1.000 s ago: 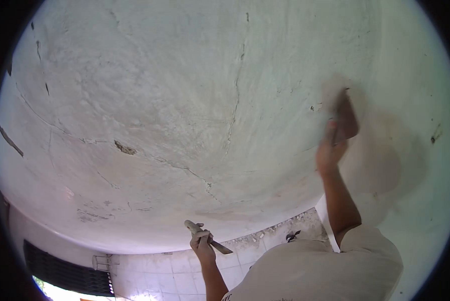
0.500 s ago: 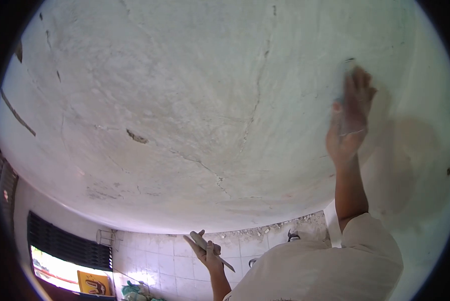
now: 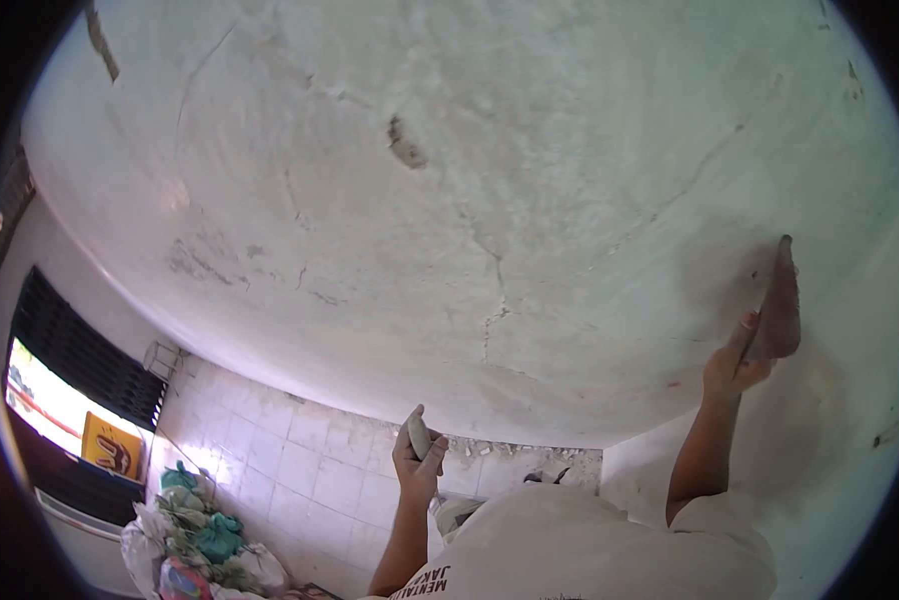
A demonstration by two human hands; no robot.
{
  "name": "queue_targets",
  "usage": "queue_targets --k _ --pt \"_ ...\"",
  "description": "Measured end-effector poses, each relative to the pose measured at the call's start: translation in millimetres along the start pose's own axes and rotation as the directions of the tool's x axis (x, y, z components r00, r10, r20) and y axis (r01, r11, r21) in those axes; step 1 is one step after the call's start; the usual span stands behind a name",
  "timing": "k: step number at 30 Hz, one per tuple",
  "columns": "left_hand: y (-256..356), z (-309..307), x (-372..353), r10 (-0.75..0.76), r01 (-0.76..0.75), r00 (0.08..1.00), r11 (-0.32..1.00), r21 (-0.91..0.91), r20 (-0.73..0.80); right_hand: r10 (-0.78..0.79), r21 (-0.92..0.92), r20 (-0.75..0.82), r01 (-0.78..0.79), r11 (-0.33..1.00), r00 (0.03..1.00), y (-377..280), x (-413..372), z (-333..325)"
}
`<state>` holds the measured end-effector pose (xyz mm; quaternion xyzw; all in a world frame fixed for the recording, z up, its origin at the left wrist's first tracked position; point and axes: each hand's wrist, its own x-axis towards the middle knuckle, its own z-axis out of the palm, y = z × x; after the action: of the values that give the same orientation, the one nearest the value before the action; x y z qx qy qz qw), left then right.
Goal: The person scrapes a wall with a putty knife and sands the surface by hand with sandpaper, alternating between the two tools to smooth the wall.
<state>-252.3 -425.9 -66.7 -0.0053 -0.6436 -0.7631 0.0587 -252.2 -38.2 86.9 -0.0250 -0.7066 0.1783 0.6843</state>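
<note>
Your right hand [image 3: 734, 368], at 3 o'clock, is closed round a trowel [image 3: 777, 305] whose blade meets the ceiling [image 3: 369, 260] at a slant, apparently so that one edge bears on the plaster. Your left hand [image 3: 417, 470], at 6 o'clock, is clenched on a scraper [image 3: 419, 436], held upright, well below the ceiling and clear of the crack [image 3: 493, 290].

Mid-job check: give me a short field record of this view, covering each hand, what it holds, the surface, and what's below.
right hand: raised, gripping a flat blade that looks laid against the plaster
left hand: lower, closed on a tool handle, clear of the plaster
plaster surface: pale, cracked, with one chipped patch
below: tiled floor, rubble, bags
</note>
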Motion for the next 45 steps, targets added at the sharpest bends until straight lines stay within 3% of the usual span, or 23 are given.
queue_targets --k 2,4,11,17,20,24,27,32,38,44,45 --pt "-2.8 -0.5 0.2 -0.015 0.015 1.000 1.000 0.006 0.017 0.110 -0.001 0.034 -0.110 0.994 0.993 11.6 -13.7 -12.7" --pt "-2.2 -2.5 1.3 -0.057 0.057 0.998 0.998 -0.003 0.019 0.091 -0.014 -0.031 -0.092 0.996 0.995 -0.5 -7.9 -10.1" --pt "0.0 -38.3 13.4 -0.164 0.146 0.980 0.978 0.149 0.113 -0.075 0.065 -0.041 0.078 0.995 0.996 -49.6 -4.7 20.5" --pt "7.1 -72.1 25.2 -0.155 0.113 0.974 0.964 0.239 0.167 -0.180 0.075 0.001 0.179 0.981 0.984 -106.8 15.2 58.9" --pt "2.0 -97.6 31.5 -0.193 0.162 0.969 0.968 0.193 0.153 -0.295 0.088 0.055 0.290 0.953 0.954 -132.4 38.9 76.8" --pt "4.7 -129.6 43.4 -0.205 0.186 0.971 0.971 0.150 0.122 -0.493 0.071 0.105 0.488 0.870 0.863 -183.0 83.0 101.6" --pt "10.4 -152.6 51.5 -0.210 0.203 0.973 0.976 0.080 0.094 -0.657 0.046 0.059 0.655 0.754 0.752 -206.3 108.4 127.1" --pt "-0.5 -185.2 63.6 -0.205 0.205 0.978 0.979 0.021 0.031 -0.714 -0.057 0.138 0.725 0.686 0.686 -229.2 144.0 146.6" --pt "-15.1 -206.8 82.9 -0.208 0.207 0.976 0.978 0.031 0.058 -0.828 -0.114 0.255 0.866 0.486 0.499 -272.8 186.4 161.7" --pt "-15.9 -225.4 108.0 -0.212 0.207 0.967 0.977 0.050 0.145 -0.815 -0.103 0.277 0.859 0.501 0.509 -313.2 221.9 184.1" --pt "-15.6 -228.7 111.8 -0.215 0.207 0.964 0.976 0.062 0.154 -0.831 -0.124 0.296 0.882 0.455 0.471 -317.5 227.5 186.3"
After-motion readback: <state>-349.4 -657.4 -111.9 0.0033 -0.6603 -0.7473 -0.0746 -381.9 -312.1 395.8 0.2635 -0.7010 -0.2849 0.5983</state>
